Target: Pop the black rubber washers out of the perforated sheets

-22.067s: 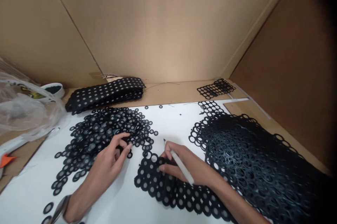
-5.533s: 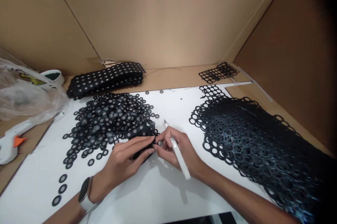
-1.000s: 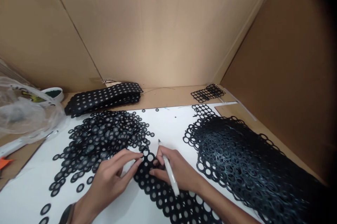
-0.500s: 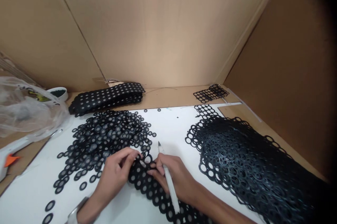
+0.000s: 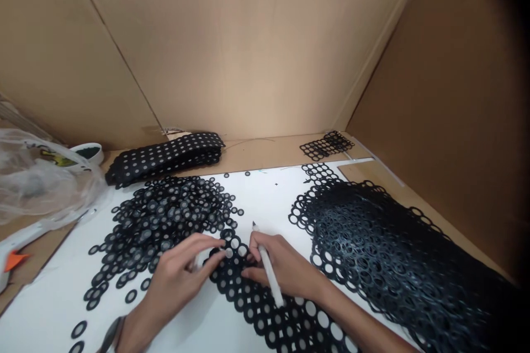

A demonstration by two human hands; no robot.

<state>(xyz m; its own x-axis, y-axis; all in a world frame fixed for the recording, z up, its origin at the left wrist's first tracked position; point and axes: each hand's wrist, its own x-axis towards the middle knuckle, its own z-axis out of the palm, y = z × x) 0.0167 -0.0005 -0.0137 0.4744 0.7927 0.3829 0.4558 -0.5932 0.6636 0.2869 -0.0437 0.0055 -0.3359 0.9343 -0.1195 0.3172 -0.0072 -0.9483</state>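
Head view: right hand [image 5: 292, 264] curled round white tool [image 5: 272, 281]

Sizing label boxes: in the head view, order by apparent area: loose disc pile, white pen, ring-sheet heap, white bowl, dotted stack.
1. Ring-sheet heap
2. Loose disc pile
3. Dotted stack
White pen and white bowl: smallest, too alike to rank; the pen is nearer and the bowl partly hidden.
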